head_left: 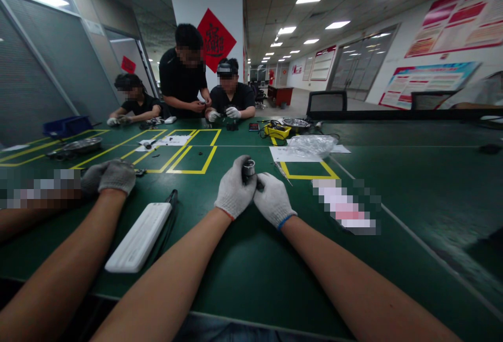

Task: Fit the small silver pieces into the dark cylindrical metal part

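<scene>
Both of my hands wear white knit gloves and meet over the green table (243, 263). My left hand (234, 189) grips a small round metal part (248, 167) with a dark cylindrical body, held upright between the hands. My right hand (272, 198) presses against the same part from the right, fingers curled around its lower side. The part's underside is hidden by the gloves.
A white flat case (138, 237) lies left of my forearm. A neighbour's gloved hand (110, 175) rests further left. A clear plastic bag (311, 145), a yellow tool (277, 131) and metal bowls (81, 146) lie beyond. Three people work at the far end.
</scene>
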The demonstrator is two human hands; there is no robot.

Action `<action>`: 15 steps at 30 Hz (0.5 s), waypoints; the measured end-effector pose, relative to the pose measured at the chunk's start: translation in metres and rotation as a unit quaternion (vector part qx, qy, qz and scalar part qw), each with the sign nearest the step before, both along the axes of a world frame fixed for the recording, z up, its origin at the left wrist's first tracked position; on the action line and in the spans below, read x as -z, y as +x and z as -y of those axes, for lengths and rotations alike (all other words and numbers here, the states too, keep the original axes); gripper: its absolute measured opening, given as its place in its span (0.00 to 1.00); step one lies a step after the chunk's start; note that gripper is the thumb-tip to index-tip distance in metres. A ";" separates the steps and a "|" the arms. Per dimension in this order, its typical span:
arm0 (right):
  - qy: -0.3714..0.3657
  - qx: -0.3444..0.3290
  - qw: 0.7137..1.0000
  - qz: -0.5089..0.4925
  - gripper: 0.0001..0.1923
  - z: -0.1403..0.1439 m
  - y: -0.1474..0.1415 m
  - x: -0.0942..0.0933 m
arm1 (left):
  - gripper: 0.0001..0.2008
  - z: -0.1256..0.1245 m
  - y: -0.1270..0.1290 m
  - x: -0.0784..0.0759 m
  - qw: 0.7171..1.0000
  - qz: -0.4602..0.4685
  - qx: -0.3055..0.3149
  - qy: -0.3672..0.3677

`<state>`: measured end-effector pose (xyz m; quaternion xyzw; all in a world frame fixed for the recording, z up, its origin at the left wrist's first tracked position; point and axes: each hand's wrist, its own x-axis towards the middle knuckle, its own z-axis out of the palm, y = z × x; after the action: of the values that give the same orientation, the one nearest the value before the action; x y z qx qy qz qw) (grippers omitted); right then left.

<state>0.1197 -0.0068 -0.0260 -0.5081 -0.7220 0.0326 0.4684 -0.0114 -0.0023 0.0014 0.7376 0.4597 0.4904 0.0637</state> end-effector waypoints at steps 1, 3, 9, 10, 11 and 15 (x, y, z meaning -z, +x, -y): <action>-0.001 0.000 1.000 0.001 0.08 0.000 0.000 0.000 | 0.23 0.000 0.000 0.000 1.000 -0.001 0.000 -0.001; -0.002 -0.001 1.000 0.002 0.08 0.000 0.000 0.000 | 0.23 -0.001 0.000 0.000 1.000 -0.002 -0.002 -0.004; 0.001 0.005 1.000 -0.004 0.08 -0.001 -0.001 0.001 | 0.21 -0.001 0.000 0.000 1.000 -0.011 0.001 -0.003; 0.002 0.006 1.000 -0.005 0.08 -0.001 -0.001 0.001 | 0.21 -0.001 0.000 0.000 1.000 -0.011 0.002 -0.002; 0.002 0.006 1.000 -0.005 0.08 -0.001 -0.001 0.001 | 0.21 -0.001 0.000 0.000 1.000 -0.011 0.002 -0.001; 0.006 0.003 1.000 -0.005 0.08 -0.001 -0.001 0.001 | 0.21 0.000 0.000 0.000 1.000 -0.013 -0.001 -0.003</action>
<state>0.1187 -0.0062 -0.0271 -0.5074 -0.7182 0.0292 0.4753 -0.0115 -0.0019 0.0017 0.7430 0.4629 0.4798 0.0594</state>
